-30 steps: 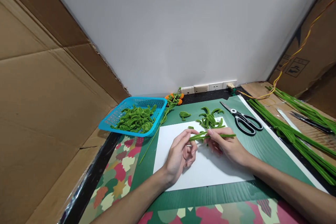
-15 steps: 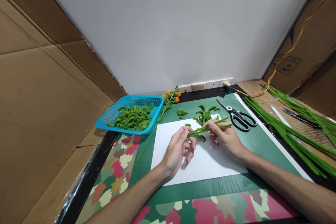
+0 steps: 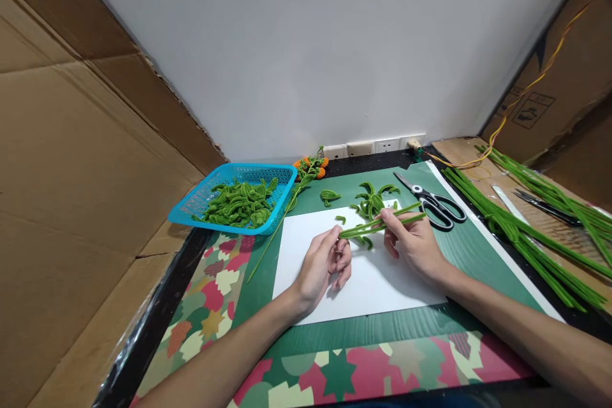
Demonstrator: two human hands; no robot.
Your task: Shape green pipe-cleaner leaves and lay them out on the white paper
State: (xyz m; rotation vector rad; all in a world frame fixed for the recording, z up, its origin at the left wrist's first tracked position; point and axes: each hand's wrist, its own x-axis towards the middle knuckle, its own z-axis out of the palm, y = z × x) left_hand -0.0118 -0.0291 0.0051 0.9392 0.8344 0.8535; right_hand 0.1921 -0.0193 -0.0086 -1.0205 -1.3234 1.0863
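Note:
A short bundle of green pipe cleaners (image 3: 382, 222) is pinched between both hands above the white sheet (image 3: 363, 287). My right hand (image 3: 414, 243) grips the bundle near its middle, its far end tilted up to the right. My left hand (image 3: 325, 264) has curled fingers, and its fingertips touch the bundle's left end. Just behind the hands lies a small heap of bent green leaf shapes (image 3: 370, 201).
A blue basket (image 3: 201, 201) of green bent pieces stands at the left. A stem with orange flowers (image 3: 306, 178) lies beside it. Black scissors (image 3: 433, 204) rest on the green mat. Long green pipe cleaners (image 3: 526, 236) lie at the right. Cardboard walls flank both sides.
My right hand has tilted the bundle so its right end points upward. My left hand's fingers have slid to the very end of it. The view has shifted slightly.

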